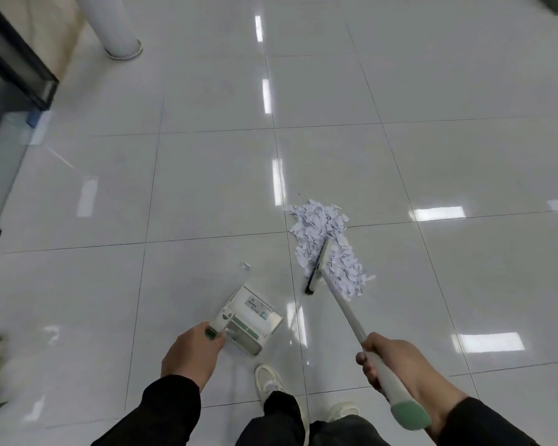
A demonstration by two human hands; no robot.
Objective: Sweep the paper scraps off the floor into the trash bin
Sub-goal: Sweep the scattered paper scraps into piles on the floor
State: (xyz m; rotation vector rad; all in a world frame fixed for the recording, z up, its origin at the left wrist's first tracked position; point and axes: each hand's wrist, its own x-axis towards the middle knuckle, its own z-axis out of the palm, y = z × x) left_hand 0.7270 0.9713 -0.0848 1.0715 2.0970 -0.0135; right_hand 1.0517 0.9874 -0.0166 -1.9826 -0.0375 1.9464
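A person sweeps paper bits on a shiny tile floor.

The right hand (388, 362) grips the broom (342, 297) handle, and the brush head sits in the pile of paper scraps (322, 239). The left hand (190, 352) grasps the handle of what looks like a dustpan (252, 320), just left of the broom. One small scrap (245, 266) lies apart.
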